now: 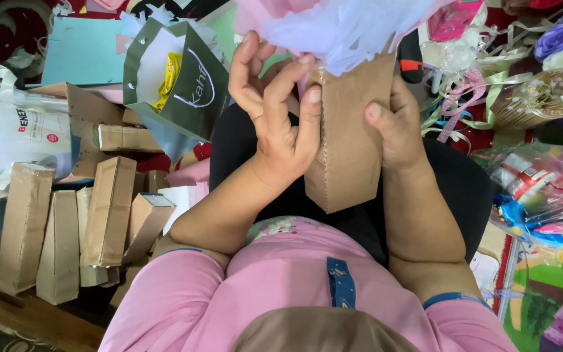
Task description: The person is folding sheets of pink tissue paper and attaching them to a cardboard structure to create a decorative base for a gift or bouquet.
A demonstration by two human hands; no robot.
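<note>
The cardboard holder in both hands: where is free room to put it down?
Only the dark lap below the cardboard holder looks bare. Cardboard pieces crowd the left; ribbons and wrapped packets crowd the right.

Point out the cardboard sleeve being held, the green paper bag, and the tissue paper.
cardboard sleeve [350,153]: head view, on its flat brown front face.
green paper bag [193,98]: head view, on its dark green side panel.
tissue paper [333,29]: head view, on the pale crumpled sheet above the sleeve.

I count 1 cardboard sleeve [350,140] up in hand w/ approx 7 more cardboard sleeves [109,212] stacked left, 1 green paper bag [187,91], 2 hands: left hand [275,124], right hand [399,127].
</note>
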